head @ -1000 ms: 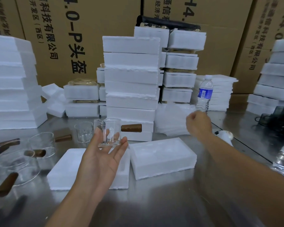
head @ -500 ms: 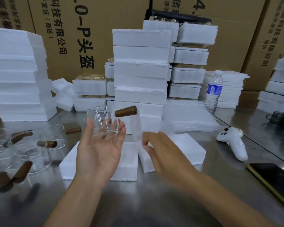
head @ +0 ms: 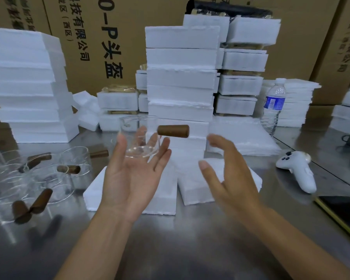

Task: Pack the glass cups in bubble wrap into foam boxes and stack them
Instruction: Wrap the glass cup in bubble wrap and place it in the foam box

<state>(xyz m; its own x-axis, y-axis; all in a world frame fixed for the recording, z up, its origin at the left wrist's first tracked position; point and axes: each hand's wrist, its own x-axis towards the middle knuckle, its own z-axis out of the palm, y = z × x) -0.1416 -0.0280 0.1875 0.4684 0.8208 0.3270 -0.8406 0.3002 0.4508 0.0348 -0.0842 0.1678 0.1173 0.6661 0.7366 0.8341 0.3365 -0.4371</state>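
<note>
My left hand [head: 133, 178] is palm up over the steel table, and a clear glass cup [head: 141, 138] rests on its fingertips, its brown wooden handle [head: 173, 130] pointing right. My right hand [head: 230, 174] hovers just right of the cup with its fingers curled towards it. It seems to hold a thin translucent wrap sheet [head: 187, 158], which is faint and blurred. Below my hands lie a foam box [head: 166, 199] and a second foam piece [head: 194, 190], side by side. Several loose glass cups [head: 49, 178] with brown handles lie at the left.
A tall stack of foam boxes [head: 180, 77] rises behind the cup, with another stack [head: 28, 87] at the left. A pile of wrap sheets [head: 240, 138] and a water bottle [head: 273, 106] stand behind my right hand. A white controller [head: 297, 170] and a phone [head: 343, 211] lie at the right.
My right hand came back from the pile of sheets at the right, bringing a thin sheet, and now sits close beside the cup. My left hand raised the cup a little.
</note>
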